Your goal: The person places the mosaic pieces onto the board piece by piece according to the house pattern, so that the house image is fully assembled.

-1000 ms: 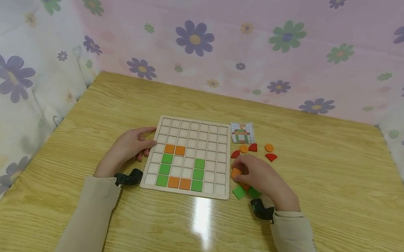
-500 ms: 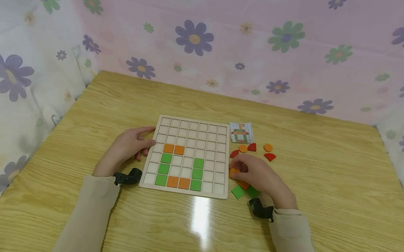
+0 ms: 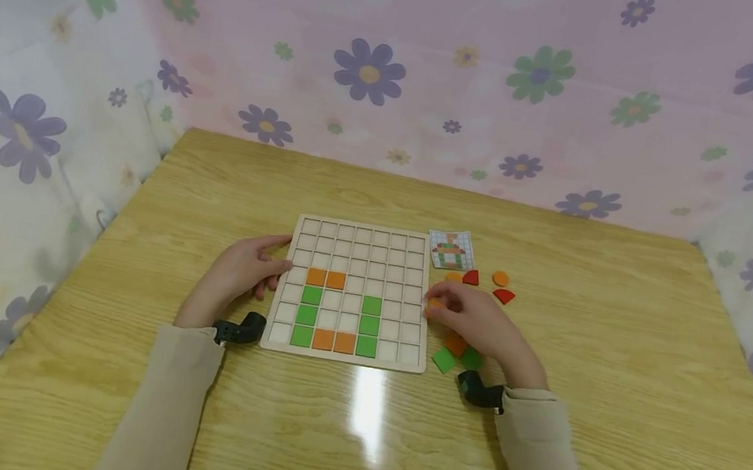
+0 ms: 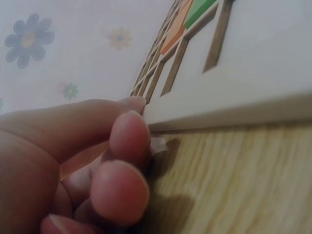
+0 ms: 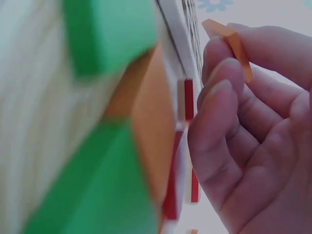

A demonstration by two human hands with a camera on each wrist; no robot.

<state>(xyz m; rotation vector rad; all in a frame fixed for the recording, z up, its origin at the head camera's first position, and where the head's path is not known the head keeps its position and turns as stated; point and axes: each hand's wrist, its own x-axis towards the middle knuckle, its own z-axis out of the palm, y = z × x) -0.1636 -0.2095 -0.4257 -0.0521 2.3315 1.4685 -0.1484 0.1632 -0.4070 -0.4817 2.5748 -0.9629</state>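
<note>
We are resting our left hand (image 3: 239, 276) with loosely curled fingers (image 4: 127, 139) against the left edge of the pale wooden grid board (image 3: 362, 237), which is lying flat on the light wood-grain desk (image 3: 609, 382). Just right of the board, our right hand (image 3: 477, 324) is pinching a small flat orange square tile (image 5: 233, 43) between thumb and fingertips, its grip narrow around the tile, above loose green and orange tiles (image 3: 453, 354).

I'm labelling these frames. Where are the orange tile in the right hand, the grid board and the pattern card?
orange tile (image 5: 233, 40), right wrist view, its thin edge
grid board (image 3: 392, 267), head view, empty cells
pattern card (image 3: 451, 249), head view, centre
</note>
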